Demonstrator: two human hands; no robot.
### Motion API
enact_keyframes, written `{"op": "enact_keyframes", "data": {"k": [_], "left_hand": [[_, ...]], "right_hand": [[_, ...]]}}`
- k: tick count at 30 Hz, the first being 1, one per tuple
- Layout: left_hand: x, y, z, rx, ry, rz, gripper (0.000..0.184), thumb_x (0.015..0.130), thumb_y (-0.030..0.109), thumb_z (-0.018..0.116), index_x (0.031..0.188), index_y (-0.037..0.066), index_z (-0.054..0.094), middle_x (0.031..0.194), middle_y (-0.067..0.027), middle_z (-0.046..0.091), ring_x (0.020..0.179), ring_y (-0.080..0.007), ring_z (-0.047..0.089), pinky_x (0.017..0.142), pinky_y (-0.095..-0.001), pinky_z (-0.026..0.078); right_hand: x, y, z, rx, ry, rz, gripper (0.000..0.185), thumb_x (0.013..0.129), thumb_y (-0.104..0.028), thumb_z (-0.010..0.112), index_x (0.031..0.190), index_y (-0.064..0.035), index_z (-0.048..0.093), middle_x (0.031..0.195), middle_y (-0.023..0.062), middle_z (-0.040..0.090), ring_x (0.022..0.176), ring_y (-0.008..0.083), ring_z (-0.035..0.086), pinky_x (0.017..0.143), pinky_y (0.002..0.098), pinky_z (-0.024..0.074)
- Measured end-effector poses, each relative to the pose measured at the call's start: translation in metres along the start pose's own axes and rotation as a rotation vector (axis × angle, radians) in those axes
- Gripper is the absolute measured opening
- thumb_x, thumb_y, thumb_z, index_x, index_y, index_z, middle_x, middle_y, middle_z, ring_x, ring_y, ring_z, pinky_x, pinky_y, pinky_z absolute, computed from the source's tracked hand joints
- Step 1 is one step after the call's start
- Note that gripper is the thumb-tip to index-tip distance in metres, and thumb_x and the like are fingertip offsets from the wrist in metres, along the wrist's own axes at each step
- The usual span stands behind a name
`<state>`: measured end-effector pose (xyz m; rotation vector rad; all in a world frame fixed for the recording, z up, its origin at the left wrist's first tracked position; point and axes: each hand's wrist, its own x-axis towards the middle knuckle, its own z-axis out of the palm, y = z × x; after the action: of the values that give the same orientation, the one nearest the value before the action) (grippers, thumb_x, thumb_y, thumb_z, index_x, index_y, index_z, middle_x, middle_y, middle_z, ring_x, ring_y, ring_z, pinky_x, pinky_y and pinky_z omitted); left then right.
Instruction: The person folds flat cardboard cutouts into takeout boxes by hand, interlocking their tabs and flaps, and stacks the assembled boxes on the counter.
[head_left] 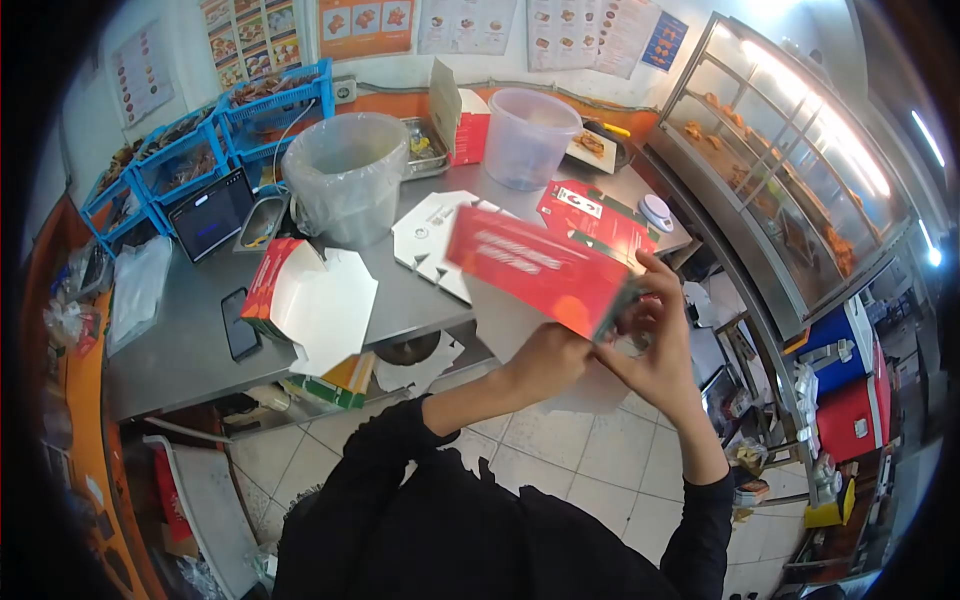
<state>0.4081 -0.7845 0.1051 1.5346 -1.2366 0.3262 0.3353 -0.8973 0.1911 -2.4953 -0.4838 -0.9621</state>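
Observation:
I hold a partly folded red cardboard food box (535, 262) above the front edge of the counter. White print runs along its red side, which is slightly blurred. My left hand (552, 358) is closed on the box's lower edge, with its fingertips hidden. At the right end, my right hand (655, 335) curls its thumb and fingers around the box. Behind it lie a flat white box blank (428, 238) and a flat red box blank (590, 212). An open folded box (325, 300) stands on the left of the counter.
A lined bucket (345, 175), a clear plastic tub (530, 140) and another open box (470, 128) stand along the back. A phone (238, 325) and tablet (212, 215) are at left, near blue baskets (180, 165). A lit glass food display (780, 150) is at right.

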Motion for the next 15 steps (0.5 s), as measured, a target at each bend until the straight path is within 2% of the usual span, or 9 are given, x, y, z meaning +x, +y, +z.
{"op": "enact_keyframes", "data": {"k": [2, 3, 4, 5, 6, 9, 11, 13, 15], "left_hand": [[-0.005, 0.013, 0.013, 0.092, -0.152, 0.050, 0.032, 0.074, 0.012, 0.061, 0.103, 0.001, 0.053, 0.097, -0.0123, 0.056, 0.091, -0.0287, 0.054, 0.076, -0.0378, 0.044], [0.000, 0.029, 0.008, 0.050, -0.202, 0.170, 0.041, 0.073, 0.016, 0.062, 0.109, 0.000, 0.049, 0.099, -0.0145, 0.055, 0.093, -0.0294, 0.053, 0.079, -0.0368, 0.043], [0.000, 0.039, 0.006, 0.007, -0.251, 0.290, 0.051, 0.072, 0.020, 0.062, 0.115, 0.000, 0.044, 0.102, -0.0167, 0.055, 0.096, -0.0301, 0.052, 0.082, -0.0358, 0.043], [-0.008, 0.040, 0.003, -0.001, -0.392, 0.197, 0.060, 0.072, 0.029, 0.062, 0.122, 0.003, 0.040, 0.112, -0.0150, 0.050, 0.107, -0.0277, 0.046, 0.088, -0.0343, 0.039], [-0.014, 0.044, -0.006, -0.057, -0.406, 0.079, 0.054, 0.075, 0.029, 0.060, 0.120, 0.005, 0.043, 0.115, -0.0138, 0.048, 0.109, -0.0269, 0.044, 0.090, -0.0360, 0.037], [-0.055, 0.043, -0.020, 0.150, -0.437, -0.176, 0.056, 0.078, 0.030, 0.057, 0.125, 0.007, 0.036, 0.123, -0.0171, 0.040, 0.117, -0.0275, 0.035, 0.096, -0.0373, 0.031], [-0.123, 0.013, 0.005, -0.011, -0.446, -0.503, 0.067, 0.079, 0.035, 0.057, 0.133, 0.012, 0.022, 0.134, -0.0168, 0.023, 0.119, -0.0281, 0.033, 0.095, -0.0374, 0.030], [-0.197, 0.004, 0.039, -0.533, -0.642, -0.882, 0.073, 0.081, 0.042, 0.052, 0.135, 0.014, 0.011, 0.137, -0.0183, 0.010, 0.122, -0.0287, 0.027, 0.096, -0.0387, 0.028], [-0.218, 0.030, 0.043, -0.627, -0.673, -1.095, 0.073, 0.082, 0.042, 0.050, 0.135, 0.014, 0.010, 0.137, -0.0182, 0.012, 0.123, -0.0284, 0.023, 0.097, -0.0385, 0.027]], "right_hand": [[-0.032, 0.011, -0.014, 0.324, 0.010, 0.367, 0.074, 0.055, -0.004, 0.068, 0.119, -0.0051, 0.032, 0.108, 0.0158, 0.047, 0.062, 0.0169, 0.056, 0.055, 0.0250, 0.0467], [-0.048, 0.020, -0.023, 0.314, -0.055, 0.428, 0.091, 0.056, -0.003, 0.065, 0.128, -0.0077, 0.011, 0.111, 0.0174, 0.046, 0.065, 0.0152, 0.056, 0.057, 0.0250, 0.0467], [-0.070, 0.031, -0.026, 0.405, 0.012, 0.529, 0.091, 0.057, -0.001, 0.065, 0.130, -0.0095, 0.012, 0.112, 0.0183, 0.045, 0.070, 0.0166, 0.056, 0.058, 0.0252, 0.0467], [-0.091, 0.041, -0.031, 0.603, 0.017, 0.640, 0.092, 0.058, -0.001, 0.064, 0.131, -0.0114, 0.010, 0.113, 0.0176, 0.045, 0.072, 0.0173, 0.055, 0.058, 0.0251, 0.0467], [-0.113, 0.051, -0.036, 0.803, 0.021, 0.751, 0.092, 0.059, 0.000, 0.063, 0.132, -0.0134, 0.009, 0.114, 0.0169, 0.045, 0.074, 0.0180, 0.055, 0.058, 0.0249, 0.0468], [-0.220, 0.089, -0.035, 0.833, -0.289, 1.046, 0.091, 0.064, -0.002, 0.061, 0.134, -0.0168, 0.006, 0.114, 0.0180, 0.043, 0.075, 0.0201, 0.053, 0.058, 0.0268, 0.0470], [-0.290, 0.086, -0.012, 0.977, -0.462, 1.176, 0.090, 0.066, -0.004, 0.061, 0.135, -0.0174, 0.006, 0.115, 0.0183, 0.040, 0.076, 0.0204, 0.052, 0.059, 0.0278, 0.0471], [-0.332, 0.063, 0.001, 1.090, -0.576, 1.279, 0.090, 0.066, -0.005, 0.062, 0.135, -0.0177, 0.006, 0.116, 0.0182, 0.039, 0.077, 0.0204, 0.052, 0.060, 0.0281, 0.0470], [-0.358, 0.049, 0.008, 1.294, -0.816, 1.438, 0.089, 0.066, -0.006, 0.062, 0.135, -0.0186, 0.007, 0.120, 0.0163, 0.035, 0.080, 0.0194, 0.050, 0.064, 0.0283, 0.0469]]}}
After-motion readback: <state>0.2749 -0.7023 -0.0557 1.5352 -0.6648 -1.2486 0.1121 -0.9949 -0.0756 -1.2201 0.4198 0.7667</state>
